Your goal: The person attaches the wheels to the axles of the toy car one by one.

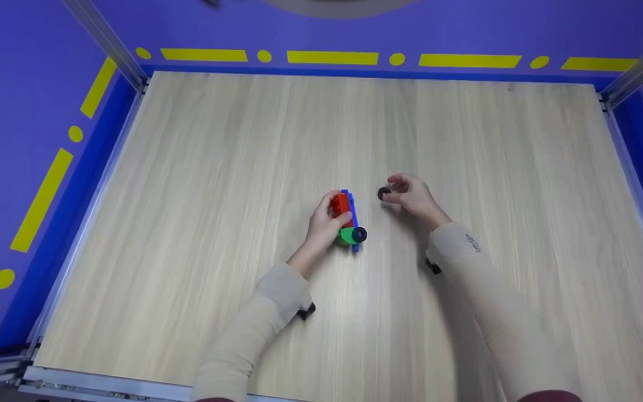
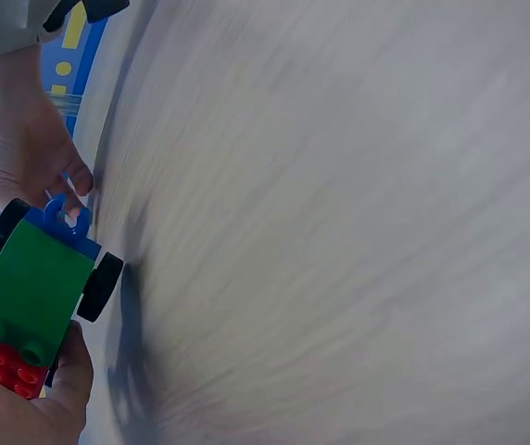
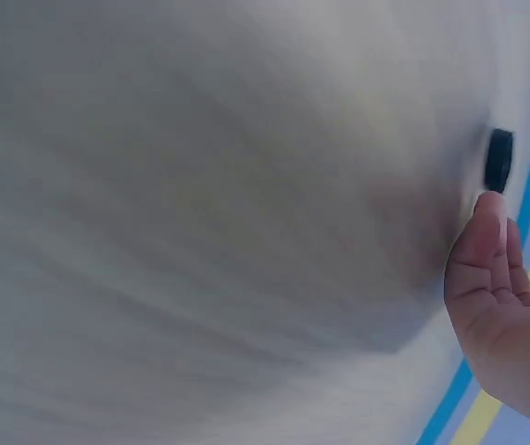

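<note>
My left hand (image 1: 324,223) grips a toy car built of blocks, its thumb over the red brick (image 1: 342,204). The car has a blue base (image 1: 353,207) and a green block (image 1: 347,237) at its near end. One black wheel (image 1: 359,234) shows there from above; the left wrist view shows wheels (image 2: 100,287) on both sides of the green block and a blue hook (image 2: 66,221) at the end. To the car's right, my right hand (image 1: 413,198) pinches a loose black wheel (image 1: 384,193) by its edge, between thumb and fingertips, low over the table.
The wood-grain table (image 1: 232,167) has metal rails (image 1: 92,212) along its sides. Blue-purple walls (image 1: 332,33) with yellow dashes and dots stand at the back and both sides. A small black device (image 1: 306,311) sits under the left cuff, and another (image 1: 433,267) under the right.
</note>
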Available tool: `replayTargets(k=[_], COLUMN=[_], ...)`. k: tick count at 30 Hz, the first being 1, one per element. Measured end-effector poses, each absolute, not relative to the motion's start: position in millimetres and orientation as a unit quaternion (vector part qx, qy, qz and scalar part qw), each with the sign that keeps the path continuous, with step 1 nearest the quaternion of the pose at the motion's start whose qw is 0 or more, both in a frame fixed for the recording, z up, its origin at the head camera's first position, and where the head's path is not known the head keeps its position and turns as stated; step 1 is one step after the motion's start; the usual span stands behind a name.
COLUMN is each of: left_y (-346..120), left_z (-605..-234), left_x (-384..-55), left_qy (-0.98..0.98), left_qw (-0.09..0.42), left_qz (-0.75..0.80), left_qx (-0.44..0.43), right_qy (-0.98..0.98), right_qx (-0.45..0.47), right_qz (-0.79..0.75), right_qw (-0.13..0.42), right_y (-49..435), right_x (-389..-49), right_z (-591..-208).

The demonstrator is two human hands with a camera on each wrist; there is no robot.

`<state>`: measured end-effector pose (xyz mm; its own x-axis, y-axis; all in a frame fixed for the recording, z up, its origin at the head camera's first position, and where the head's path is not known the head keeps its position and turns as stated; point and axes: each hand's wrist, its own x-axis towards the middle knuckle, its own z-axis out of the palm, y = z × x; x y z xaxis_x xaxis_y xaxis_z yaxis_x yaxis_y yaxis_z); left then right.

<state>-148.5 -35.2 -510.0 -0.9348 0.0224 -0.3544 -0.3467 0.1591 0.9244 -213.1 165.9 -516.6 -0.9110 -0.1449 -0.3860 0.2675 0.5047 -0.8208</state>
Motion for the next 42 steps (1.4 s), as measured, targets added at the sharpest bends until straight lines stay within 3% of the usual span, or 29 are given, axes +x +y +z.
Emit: replayTargets(k=[21,42], left_y=[-33.6,-33.1], left_z=[-508.8,-505.9], left_x=[-149.1,-144.5], left_qy=[0.759,0.755], left_qw=[0.153,0.147], left_qz=[0.623,0.631], left_qx=[-0.110,-0.101], right_qy=[0.930,0.911], right_qx=[-0.049,-0.034], right_qz=[-0.335,-0.380], right_qw=[0.144,0.157], right_y=[156.9,161.3], right_x=[-216.3,-213.8], right_z=[-527.3,-528.7])
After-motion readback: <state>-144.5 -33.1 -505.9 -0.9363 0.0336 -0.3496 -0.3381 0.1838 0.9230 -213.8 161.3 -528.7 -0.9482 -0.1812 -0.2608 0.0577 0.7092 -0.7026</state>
